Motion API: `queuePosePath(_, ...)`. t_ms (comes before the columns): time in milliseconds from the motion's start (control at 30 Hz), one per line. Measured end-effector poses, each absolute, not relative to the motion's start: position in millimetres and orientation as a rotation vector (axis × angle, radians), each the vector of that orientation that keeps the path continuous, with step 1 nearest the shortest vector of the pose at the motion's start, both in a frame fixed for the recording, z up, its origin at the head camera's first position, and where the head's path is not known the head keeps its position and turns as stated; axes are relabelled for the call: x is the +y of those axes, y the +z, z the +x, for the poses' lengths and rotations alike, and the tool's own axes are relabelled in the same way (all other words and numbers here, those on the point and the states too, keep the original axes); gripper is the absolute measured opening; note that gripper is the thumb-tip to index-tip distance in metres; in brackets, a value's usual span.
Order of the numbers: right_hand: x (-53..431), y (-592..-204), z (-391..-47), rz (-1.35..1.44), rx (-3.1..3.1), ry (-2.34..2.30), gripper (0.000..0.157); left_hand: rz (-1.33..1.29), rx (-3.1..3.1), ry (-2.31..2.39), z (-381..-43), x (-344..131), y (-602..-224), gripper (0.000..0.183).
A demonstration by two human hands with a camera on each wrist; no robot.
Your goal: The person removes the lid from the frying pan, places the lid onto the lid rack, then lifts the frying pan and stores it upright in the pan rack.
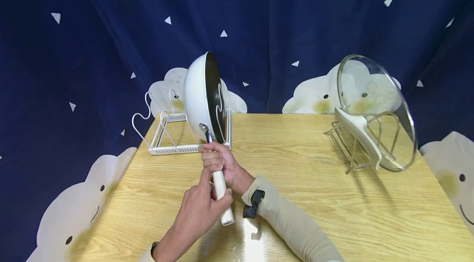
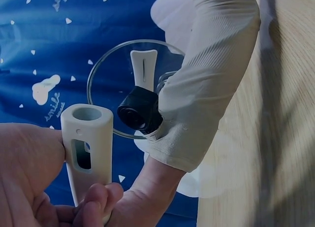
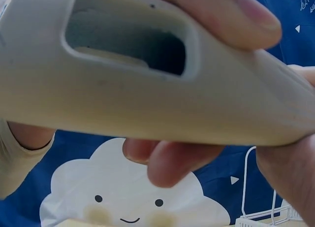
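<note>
A deep wok (image 1: pixel 195 89), white outside and dark inside, stands on its side in a white wire rack (image 1: pixel 174 149), its opening turned to the right. Both hands grip its long pale handle (image 1: pixel 219 184), which slopes toward me. My right hand (image 1: pixel 226 165) wraps the upper part, close to the metal joint. Lower down, my left hand (image 1: pixel 196 208) curls round the handle with its thumb across the top. The hollow handle end (image 2: pixel 88 138), with a slot, shows in the left wrist view. It fills much of the right wrist view, with fingers (image 3: pixel 172 160) below it.
On the right of the wooden table (image 1: pixel 281 159) a glass lid (image 1: pixel 412 130) with a white upright handle (image 1: pixel 357 130) leans in a metal wire stand (image 1: pixel 352 157). The rack's left side has curved wire dividers (image 1: pixel 140 116). A dark blue curtain (image 1: pixel 259 15) hangs behind.
</note>
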State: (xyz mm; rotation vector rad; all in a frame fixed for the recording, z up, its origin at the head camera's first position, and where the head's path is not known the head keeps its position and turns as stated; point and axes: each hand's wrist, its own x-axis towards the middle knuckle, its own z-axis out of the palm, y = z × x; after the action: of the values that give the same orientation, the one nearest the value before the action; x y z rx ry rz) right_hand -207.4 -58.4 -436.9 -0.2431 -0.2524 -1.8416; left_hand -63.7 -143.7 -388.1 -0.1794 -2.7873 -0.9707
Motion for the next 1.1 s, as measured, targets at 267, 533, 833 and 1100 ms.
queuePosePath(267,-58,-440,-209,-0.246,-0.239,-1.842,0.025,-0.181,-2.783,-0.950,-64,-144,-391,0.042)
queuePosePath(533,-58,-444,-210,-0.257,-0.224,-1.849,0.025,-0.172,-2.777,-0.957,-65,-143,-398,0.043)
queuePosePath(833,-56,-452,-212,-0.273,-0.189,-1.847,0.024,-0.157,-2.778,-0.971,-66,-141,-408,0.043)
queuePosePath(1100,-57,-457,-215,-0.273,-0.149,-1.840,0.024,-0.131,-2.800,-0.986,-66,-141,-412,0.042)
